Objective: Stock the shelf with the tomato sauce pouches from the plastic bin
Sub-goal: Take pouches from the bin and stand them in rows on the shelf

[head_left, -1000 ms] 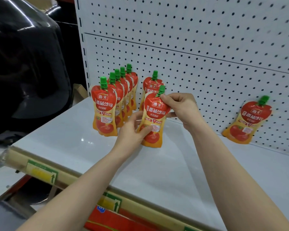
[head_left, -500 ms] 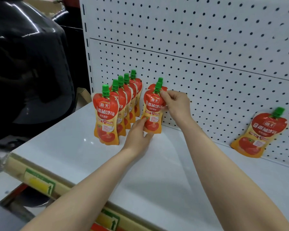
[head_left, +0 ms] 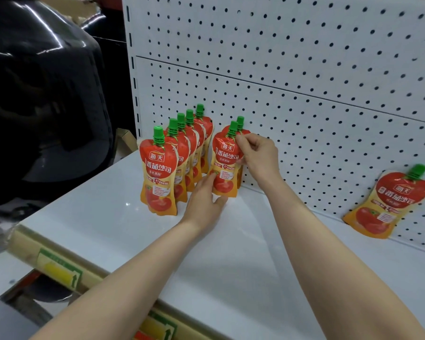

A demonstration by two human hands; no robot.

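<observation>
While the right hand [head_left: 258,155] pinches the upright front pouch [head_left: 225,168] beside its spout, the left hand [head_left: 204,200] presses straight fingers [head_left: 212,179] against its base, just before the rear pouch [head_left: 240,121].

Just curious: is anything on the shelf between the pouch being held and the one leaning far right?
Head view: bare shelf there, crossed only by the right hand and forearm holding the pouch.

Behind the held pouch [head_left: 226,165], toward 1 o'clock, another pouch [head_left: 240,121] shows little but its green cap. The left hand [head_left: 203,196] covers the held pouch's 7 o'clock corner. Fine print on the pouches is too small to read.
</observation>
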